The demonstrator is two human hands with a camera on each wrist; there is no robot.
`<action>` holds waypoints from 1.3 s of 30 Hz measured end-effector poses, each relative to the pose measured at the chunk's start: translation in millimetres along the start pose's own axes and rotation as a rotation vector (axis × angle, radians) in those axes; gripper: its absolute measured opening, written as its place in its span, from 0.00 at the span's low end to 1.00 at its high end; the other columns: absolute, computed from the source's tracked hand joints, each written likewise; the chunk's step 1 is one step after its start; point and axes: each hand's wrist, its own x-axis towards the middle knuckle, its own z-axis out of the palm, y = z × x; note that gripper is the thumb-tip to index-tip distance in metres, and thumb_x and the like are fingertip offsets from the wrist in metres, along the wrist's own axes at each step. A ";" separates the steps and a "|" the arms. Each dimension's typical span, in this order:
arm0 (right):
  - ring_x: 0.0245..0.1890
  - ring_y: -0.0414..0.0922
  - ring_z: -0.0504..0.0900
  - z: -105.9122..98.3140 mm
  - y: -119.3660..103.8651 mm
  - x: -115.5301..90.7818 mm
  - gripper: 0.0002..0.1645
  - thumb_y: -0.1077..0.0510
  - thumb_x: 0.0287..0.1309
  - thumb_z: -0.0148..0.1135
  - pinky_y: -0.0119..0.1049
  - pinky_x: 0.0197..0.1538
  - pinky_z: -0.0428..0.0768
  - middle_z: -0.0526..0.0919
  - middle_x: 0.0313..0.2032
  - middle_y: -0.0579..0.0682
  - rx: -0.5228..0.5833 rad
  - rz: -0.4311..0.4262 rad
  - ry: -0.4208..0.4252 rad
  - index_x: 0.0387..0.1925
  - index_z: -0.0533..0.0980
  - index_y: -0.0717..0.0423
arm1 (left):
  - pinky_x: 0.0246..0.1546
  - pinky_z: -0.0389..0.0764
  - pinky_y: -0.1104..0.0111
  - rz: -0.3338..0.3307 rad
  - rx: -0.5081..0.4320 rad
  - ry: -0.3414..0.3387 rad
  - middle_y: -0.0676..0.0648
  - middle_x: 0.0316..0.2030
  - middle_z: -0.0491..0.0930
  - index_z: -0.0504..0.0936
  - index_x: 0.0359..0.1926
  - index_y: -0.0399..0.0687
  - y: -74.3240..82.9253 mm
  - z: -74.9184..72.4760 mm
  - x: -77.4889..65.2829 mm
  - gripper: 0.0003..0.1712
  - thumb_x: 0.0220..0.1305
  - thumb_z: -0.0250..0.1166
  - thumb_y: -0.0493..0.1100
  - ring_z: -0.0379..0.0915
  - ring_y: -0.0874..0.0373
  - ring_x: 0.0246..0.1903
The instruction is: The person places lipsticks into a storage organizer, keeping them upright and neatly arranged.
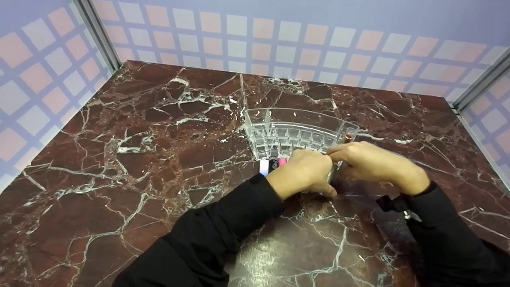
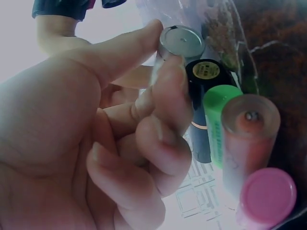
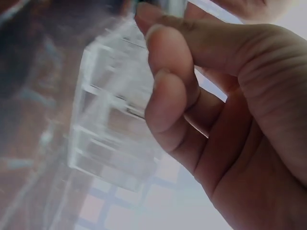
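A clear fan-shaped organizer (image 1: 306,126) with small compartments stands on the table. My left hand (image 1: 305,169) is at its near side and pinches a silver-topped cosmetic tube (image 2: 182,43) between thumb and forefinger. Beside that tube, in the left wrist view, a black tube (image 2: 206,72), a green-capped tube (image 2: 221,96), a clear-capped peach tube (image 2: 247,143) and a pink-capped tube (image 2: 268,196) line up. My right hand (image 1: 366,161), fingers bent, meets the left at the organizer's right part. What lies at its thumb and forefinger tips is mostly cut off in the right wrist view.
A white tube (image 1: 264,166) stands at the organizer's near left end. A red-topped item (image 1: 348,137) is in its right corner compartment. The marbled table (image 1: 139,191) is bounded by tiled-pattern walls (image 1: 263,40) at the back and sides.
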 end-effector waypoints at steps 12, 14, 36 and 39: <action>0.32 0.35 0.83 -20.3 -4.6 -11.2 0.20 0.65 0.57 0.73 0.34 0.41 0.84 0.83 0.50 0.42 0.164 0.028 -0.051 0.51 0.82 0.48 | 0.35 0.79 0.64 0.044 -0.043 0.046 0.54 0.35 0.81 0.79 0.30 0.56 -7.0 -0.8 4.3 0.26 0.46 0.78 0.68 0.77 0.57 0.35; 0.27 0.37 0.83 -21.3 -4.5 -12.4 0.21 0.65 0.59 0.71 0.34 0.35 0.84 0.83 0.50 0.43 0.220 0.072 -0.076 0.54 0.81 0.48 | 0.35 0.80 0.64 0.049 -0.039 0.052 0.54 0.35 0.81 0.79 0.31 0.56 -8.7 -1.0 5.5 0.25 0.48 0.78 0.67 0.77 0.57 0.36; 0.17 0.43 0.81 -30.2 -1.4 -17.8 0.19 0.56 0.65 0.68 0.36 0.20 0.81 0.86 0.47 0.51 0.385 0.353 0.227 0.56 0.79 0.53 | 0.21 0.74 0.72 0.129 -0.319 0.235 0.56 0.22 0.76 0.77 0.24 0.55 -28.8 -9.6 16.1 0.17 0.61 0.70 0.57 0.72 0.62 0.20; 0.15 0.41 0.79 -29.4 -0.8 -16.8 0.18 0.58 0.64 0.69 0.36 0.19 0.80 0.87 0.43 0.51 0.343 0.327 0.284 0.55 0.80 0.53 | 0.19 0.73 0.72 0.131 -0.354 0.275 0.56 0.19 0.73 0.75 0.22 0.54 -30.3 -7.9 17.1 0.18 0.61 0.70 0.55 0.69 0.63 0.18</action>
